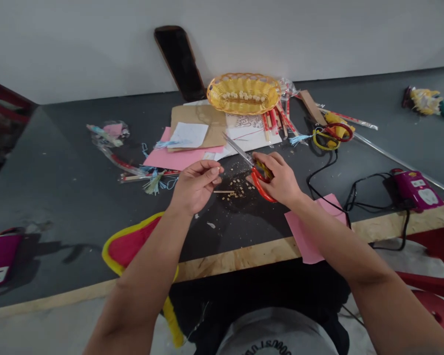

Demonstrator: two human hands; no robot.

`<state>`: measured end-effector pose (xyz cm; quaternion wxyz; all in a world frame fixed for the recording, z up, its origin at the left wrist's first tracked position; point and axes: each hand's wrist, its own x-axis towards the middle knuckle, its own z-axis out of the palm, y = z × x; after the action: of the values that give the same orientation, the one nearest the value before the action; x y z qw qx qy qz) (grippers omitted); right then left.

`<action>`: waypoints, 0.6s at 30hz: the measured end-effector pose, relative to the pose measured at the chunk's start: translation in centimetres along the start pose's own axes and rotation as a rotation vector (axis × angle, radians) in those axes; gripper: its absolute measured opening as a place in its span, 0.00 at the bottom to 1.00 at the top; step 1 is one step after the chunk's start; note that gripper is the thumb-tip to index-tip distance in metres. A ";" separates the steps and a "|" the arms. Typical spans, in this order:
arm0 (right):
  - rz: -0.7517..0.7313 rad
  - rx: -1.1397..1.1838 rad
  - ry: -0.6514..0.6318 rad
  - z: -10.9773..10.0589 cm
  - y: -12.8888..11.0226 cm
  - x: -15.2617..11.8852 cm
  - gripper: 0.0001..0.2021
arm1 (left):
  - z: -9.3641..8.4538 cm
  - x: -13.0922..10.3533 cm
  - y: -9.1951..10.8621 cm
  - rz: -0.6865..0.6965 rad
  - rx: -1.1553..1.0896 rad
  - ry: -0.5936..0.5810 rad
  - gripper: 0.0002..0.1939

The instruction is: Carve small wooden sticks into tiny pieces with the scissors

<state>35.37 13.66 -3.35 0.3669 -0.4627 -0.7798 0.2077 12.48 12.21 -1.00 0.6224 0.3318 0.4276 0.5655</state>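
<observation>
Scissors with orange-red handles (262, 186) are in my right hand (276, 178), their blades pointing up and to the left. My left hand (200, 185) is closed in a pinch, thumb against fingers; whatever is between the fingertips is too small to name. A thin light stick (224, 192) shows just right of my left hand, among small tan cut pieces (237, 190) scattered on the dark table between both hands.
A yellow basket (244, 106) with pale pieces stands at the back, beside a leaning phone (179, 61). Pink paper (161, 155), cardboard (198, 116), wrapped sticks (274, 121), a second pair of scissors (340, 132) and a purple power box (418, 190) lie around. Pink sheets (299, 229) overhang the front edge.
</observation>
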 end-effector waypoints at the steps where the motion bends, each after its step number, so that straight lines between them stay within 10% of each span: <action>1: -0.009 0.008 -0.011 0.0 -0.1 -0.1 0.26 | -0.1 0.0 0.0 -0.007 -0.031 -0.010 0.13; 18: -0.165 -0.137 -0.097 0.3 -2.0 -1.0 0.30 | -0.1 -0.5 -0.5 -0.006 -0.168 0.001 0.15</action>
<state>34.30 11.80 -2.62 0.3121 -0.4104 -0.8444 0.1454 12.60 11.67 -1.41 0.6494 0.2770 0.3800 0.5976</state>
